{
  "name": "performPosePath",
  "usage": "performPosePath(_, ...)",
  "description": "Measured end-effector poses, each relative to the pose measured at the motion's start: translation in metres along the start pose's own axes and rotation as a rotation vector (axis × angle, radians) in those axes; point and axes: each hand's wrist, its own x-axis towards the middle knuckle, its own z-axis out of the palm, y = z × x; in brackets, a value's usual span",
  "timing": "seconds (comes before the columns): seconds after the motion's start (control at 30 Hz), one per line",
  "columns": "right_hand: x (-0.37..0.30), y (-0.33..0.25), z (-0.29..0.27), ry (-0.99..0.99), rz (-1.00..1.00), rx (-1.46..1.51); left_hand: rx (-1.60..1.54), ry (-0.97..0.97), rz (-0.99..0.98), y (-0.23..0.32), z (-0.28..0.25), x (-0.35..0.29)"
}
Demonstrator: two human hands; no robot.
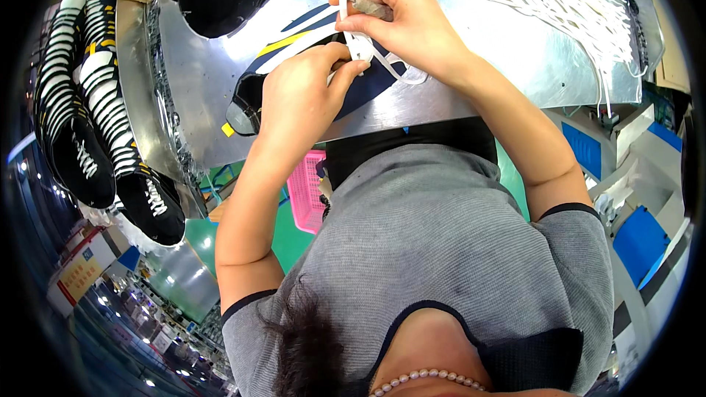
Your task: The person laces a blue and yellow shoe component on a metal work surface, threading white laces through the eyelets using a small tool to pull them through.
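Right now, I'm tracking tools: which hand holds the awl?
The right hand, with the awl in its grip; the left hand, at the navy shoe upper, shows no tool.

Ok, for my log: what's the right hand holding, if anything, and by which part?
Right hand: thin-tipped tool, by its greyish handle; white lace at the fingertips.

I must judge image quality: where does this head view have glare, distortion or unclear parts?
Head view: glare whitens the shiny silver metal tabletop, especially beside the heaped thin white laces; head view: the tabletop's edges bend and black fills the corners; head view: the dark, cluttered background at lower left looks indistinct.
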Motion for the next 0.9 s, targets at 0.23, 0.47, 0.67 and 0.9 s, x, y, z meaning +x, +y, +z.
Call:
performPosePath(0.23,-0.037,-0.009,-0.017,0.073,0.183,0.072,0.027,0.075,-0.088,-0.006,0.016,0.008)
performPosePath(0.47,-0.069,-0.014,-0.018,-0.024,0.141,-0.032,0.005,0.069,-0.106,-0.008,0.015,0.012)
performPosePath(0.67,-0.065,-0.004,-0.011,-0.067,0.144,-0.226,-0.058,-0.055,-0.130,-0.006,0.009,0.014)
performPosePath(0.9,-0.051,0.002,0.029,0.014,0.225,-0.382,-0.121,0.031,0.265,-0.010,0.020,-0.001)
